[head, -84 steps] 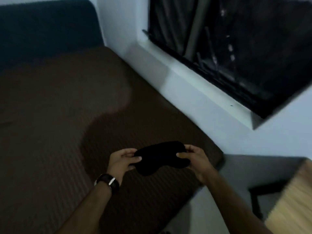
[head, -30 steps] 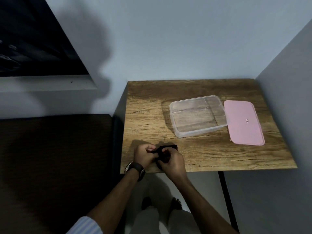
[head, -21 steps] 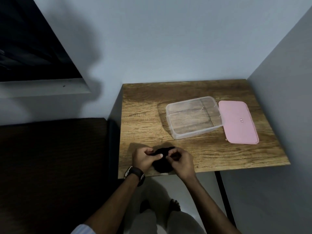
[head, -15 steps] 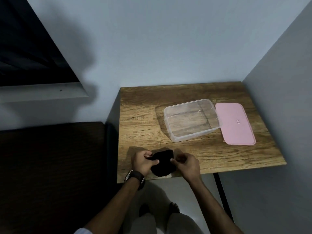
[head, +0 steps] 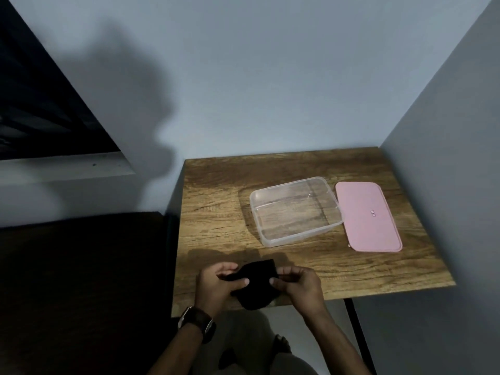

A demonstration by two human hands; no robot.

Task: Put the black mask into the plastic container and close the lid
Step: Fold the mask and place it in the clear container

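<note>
The black mask (head: 255, 286) is folded into a small bundle over the near edge of the wooden table (head: 216, 212). My left hand (head: 216, 286) pinches its left side and my right hand (head: 299, 286) pinches its right side. The clear plastic container (head: 295, 211) stands open and empty on the table, beyond and to the right of my hands. Its pink lid (head: 368, 216) lies flat on the table, touching the container's right side.
Walls close in the table at the back and on the right. A dark brown mattress (head: 81, 288) lies to the left, below a dark window with a white sill (head: 65, 166). My legs and feet show under the table's near edge.
I have turned from the mattress to the table with the mask. Over the last second both hands folded the mask smaller; now it hangs between them as a compact bundle.
</note>
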